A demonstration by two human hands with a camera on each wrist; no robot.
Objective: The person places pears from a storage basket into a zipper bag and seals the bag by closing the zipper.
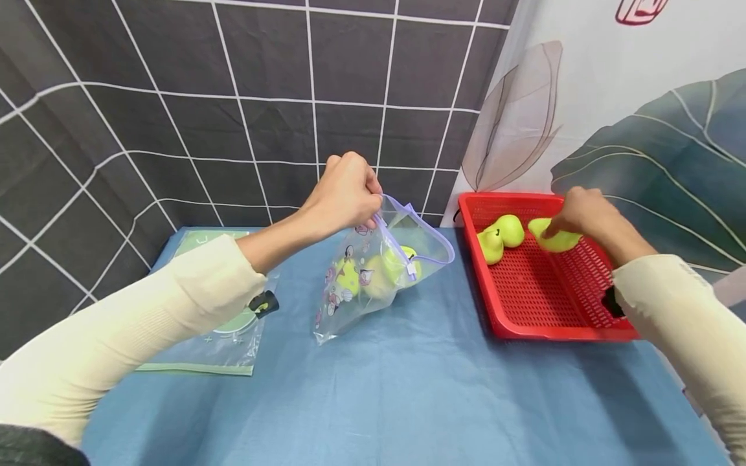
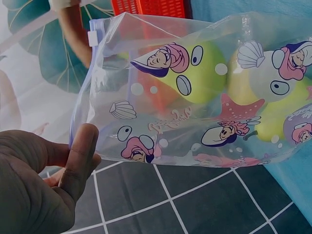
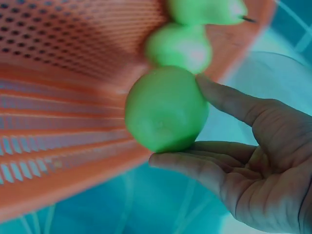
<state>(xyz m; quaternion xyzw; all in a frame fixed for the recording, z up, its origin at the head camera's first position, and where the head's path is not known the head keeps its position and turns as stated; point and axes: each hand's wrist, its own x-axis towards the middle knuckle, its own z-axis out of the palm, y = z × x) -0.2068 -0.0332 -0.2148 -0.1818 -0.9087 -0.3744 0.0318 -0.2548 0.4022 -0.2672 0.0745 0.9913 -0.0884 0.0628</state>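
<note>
My left hand pinches the purple zip rim of a clear printed zip bag, and the bag's mouth gapes toward the right. Several yellow-green pears lie inside it, seen through the plastic with its shell and cartoon prints. Over the red basket, my right hand grips a green pear between thumb and fingers. The right wrist view shows that pear from its rounded end. Two more pears sit in the basket's back left corner.
A flat clear bag with a green print lies on the blue cloth at the left, partly behind my left sleeve. A dark tiled backdrop rises behind the table. The basket stands at the right, near the patterned curtain.
</note>
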